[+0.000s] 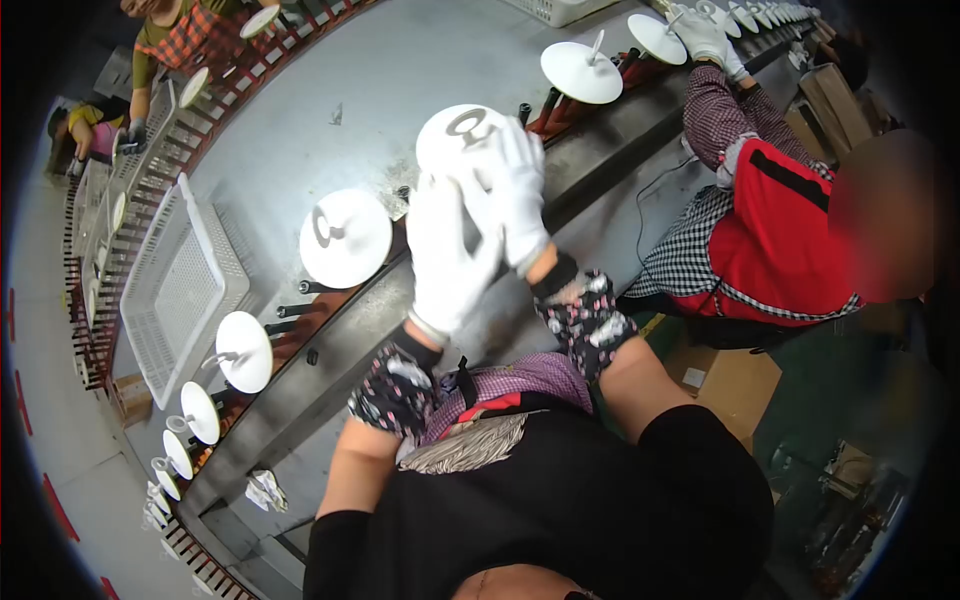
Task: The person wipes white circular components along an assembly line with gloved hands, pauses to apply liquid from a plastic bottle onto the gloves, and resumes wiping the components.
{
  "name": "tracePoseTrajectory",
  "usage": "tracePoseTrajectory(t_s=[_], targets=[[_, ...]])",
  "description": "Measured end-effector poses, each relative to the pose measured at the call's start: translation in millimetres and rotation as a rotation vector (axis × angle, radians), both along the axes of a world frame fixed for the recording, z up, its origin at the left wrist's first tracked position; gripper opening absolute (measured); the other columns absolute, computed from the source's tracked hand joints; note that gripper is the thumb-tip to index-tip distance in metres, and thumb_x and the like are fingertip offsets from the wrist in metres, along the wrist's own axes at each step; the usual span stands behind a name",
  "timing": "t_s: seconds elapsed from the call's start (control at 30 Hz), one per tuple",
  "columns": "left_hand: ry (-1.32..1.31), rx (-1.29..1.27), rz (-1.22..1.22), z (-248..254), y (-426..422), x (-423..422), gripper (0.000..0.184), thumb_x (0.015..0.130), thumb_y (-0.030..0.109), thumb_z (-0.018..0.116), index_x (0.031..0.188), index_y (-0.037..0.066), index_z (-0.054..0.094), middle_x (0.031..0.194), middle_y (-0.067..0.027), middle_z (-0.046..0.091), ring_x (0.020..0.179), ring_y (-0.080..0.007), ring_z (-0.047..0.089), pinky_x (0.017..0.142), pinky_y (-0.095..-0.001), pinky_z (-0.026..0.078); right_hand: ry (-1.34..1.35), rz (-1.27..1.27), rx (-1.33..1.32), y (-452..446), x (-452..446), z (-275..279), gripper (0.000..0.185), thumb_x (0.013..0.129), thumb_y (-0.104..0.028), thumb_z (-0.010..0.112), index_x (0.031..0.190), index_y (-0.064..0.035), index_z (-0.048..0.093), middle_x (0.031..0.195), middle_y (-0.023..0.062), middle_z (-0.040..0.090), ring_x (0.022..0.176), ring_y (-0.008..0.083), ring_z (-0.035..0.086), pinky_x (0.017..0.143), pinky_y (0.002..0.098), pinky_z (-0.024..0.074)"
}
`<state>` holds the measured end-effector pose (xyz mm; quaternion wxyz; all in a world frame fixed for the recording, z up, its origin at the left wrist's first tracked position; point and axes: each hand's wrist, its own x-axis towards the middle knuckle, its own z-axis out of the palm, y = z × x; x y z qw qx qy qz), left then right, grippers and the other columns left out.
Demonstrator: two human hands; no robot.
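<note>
A white round disc with a ring-shaped handle (440, 140) is in front of me, tilted toward the camera. My right hand (515, 195), in a white glove, wraps over its right side, and some fingers are hidden behind one another. My left hand (448, 265), gloved as well, has its fingers stretched up to the disc's lower edge and its thumb apart. Whether those fingertips bear on the disc, I cannot tell. Close by on the left, another white disc with a ring handle (350, 240) sits on the line.
More white discs (245, 352) stand along the curving line of black-tipped pegs (290, 310). A white plastic basket (180, 300) lies inside the curve. On the right, a co-worker in a red vest (775, 235) reaches to a disc (657, 38). Other people work at far left.
</note>
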<state>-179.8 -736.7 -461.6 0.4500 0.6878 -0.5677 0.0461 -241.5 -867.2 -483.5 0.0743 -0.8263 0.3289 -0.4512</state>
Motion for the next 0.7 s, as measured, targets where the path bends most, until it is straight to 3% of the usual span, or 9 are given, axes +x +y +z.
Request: tracePoseTrajectory(t_s=[0.1, 0.2, 0.3, 0.37, 0.43, 0.5, 0.6, 0.63, 0.7], targets=[[-0.09, -0.039, 0.1, 17, -65, 18, 0.068, 0.093, 0.033, 0.076, 0.149, 0.0, 0.056, 0.146, -0.0262, 0.06, 0.139, -0.0476, 0.054, 0.123, -0.0588, 0.035, 0.109, 0.135, -0.056, -47, 5, 15, 0.048, 0.09, -0.036, 0.067, 0.127, -0.0062, 0.07, 0.134, 0.0139, 0.066, 0.133, 0.0342, 0.058, 0.121, 0.0523, 0.0376], [0.127, 0.048, 0.105, 33, -96, 42, 0.05, 0.095, 0.037, 0.075, 0.129, 0.001, 0.07, 0.124, -0.0227, 0.072, 0.122, -0.0402, 0.066, 0.112, -0.0524, 0.046, 0.311, 0.41, 0.083, -71, 16, 43, 0.035, 0.088, -0.034, 0.067, 0.113, -0.0108, 0.074, 0.126, 0.0077, 0.072, 0.12, 0.0267, 0.067, 0.113, 0.0463, 0.0468], [0.238, 0.046, 0.124, 27, -88, 45, 0.049, 0.096, 0.033, 0.075, 0.133, 0.002, 0.07, 0.128, -0.0224, 0.072, 0.123, -0.0388, 0.067, 0.11, -0.0488, 0.049, 0.271, 0.574, 0.301, -71, 21, 50, 0.029, 0.087, -0.029, 0.068, 0.108, -0.0096, 0.073, 0.113, 0.0136, 0.075, 0.111, 0.0328, 0.07, 0.105, 0.0438, 0.0524], [0.097, 0.007, 0.223, 14, -77, 41, 0.047, 0.096, 0.03, 0.076, 0.134, 0.003, 0.07, 0.135, -0.0213, 0.07, 0.127, -0.0398, 0.064, 0.113, -0.0491, 0.048, 0.067, 0.587, 0.186, -61, 18, 42, 0.027, 0.086, -0.026, 0.068, 0.107, -0.0082, 0.073, 0.109, 0.0155, 0.075, 0.112, 0.0348, 0.07, 0.109, 0.0465, 0.0505], [0.0, -0.054, 0.264, 0, -55, 26, 0.052, 0.093, 0.026, 0.079, 0.138, 0.004, 0.068, 0.142, -0.0216, 0.067, 0.134, -0.0414, 0.061, 0.117, -0.0537, 0.044, -0.083, 0.548, 0.076, -39, -2, 33, 0.04, 0.088, -0.022, 0.067, 0.123, -0.0018, 0.072, 0.126, 0.0194, 0.073, 0.126, 0.0389, 0.065, 0.118, 0.0548, 0.0427], [-0.179, -0.098, 0.447, 4, -36, 0, 0.053, 0.092, 0.024, 0.078, 0.138, 0.001, 0.066, 0.141, -0.0232, 0.066, 0.135, -0.0422, 0.06, 0.116, -0.0587, 0.043, -0.036, 0.542, 0.009, -20, -21, 13, 0.044, 0.091, -0.02, 0.065, 0.129, -0.0004, 0.071, 0.138, 0.0207, 0.067, 0.136, 0.04, 0.058, 0.122, 0.0558, 0.0387], [-0.316, 0.04, 0.535, -28, -13, -41, 0.056, 0.092, 0.023, 0.075, 0.142, -0.001, 0.062, 0.145, -0.0253, 0.062, 0.14, -0.0459, 0.054, 0.119, -0.0629, 0.039, 0.154, 0.529, -0.004, -6, -65, 1, 0.048, 0.09, -0.025, 0.067, 0.132, -0.0023, 0.071, 0.142, 0.02, 0.065, 0.14, 0.0391, 0.055, 0.126, 0.0617, 0.0291], [-0.194, 0.058, 0.323, -28, -8, -54, 0.058, 0.092, 0.024, 0.075, 0.143, -0.001, 0.06, 0.146, -0.0269, 0.059, 0.141, -0.0485, 0.051, 0.121, -0.0627, 0.036, 0.087, 0.472, -0.032, -5, -76, -3, 0.052, 0.087, -0.029, 0.069, 0.132, -0.0023, 0.071, 0.141, 0.0212, 0.065, 0.14, 0.04, 0.055, 0.126, 0.0651, 0.0272], [0.022, 0.138, -0.004, -34, -11, -75, 0.058, 0.094, 0.025, 0.074, 0.141, -0.005, 0.058, 0.148, -0.0293, 0.056, 0.144, -0.0517, 0.048, 0.122, -0.0632, 0.035, 0.019, 0.255, -0.055, -23, -86, -15, 0.058, 0.09, -0.018, 0.073, 0.143, 0.0013, 0.061, 0.154, 0.0258, 0.052, 0.148, 0.0439, 0.046, 0.128, 0.0662, 0.0227]])
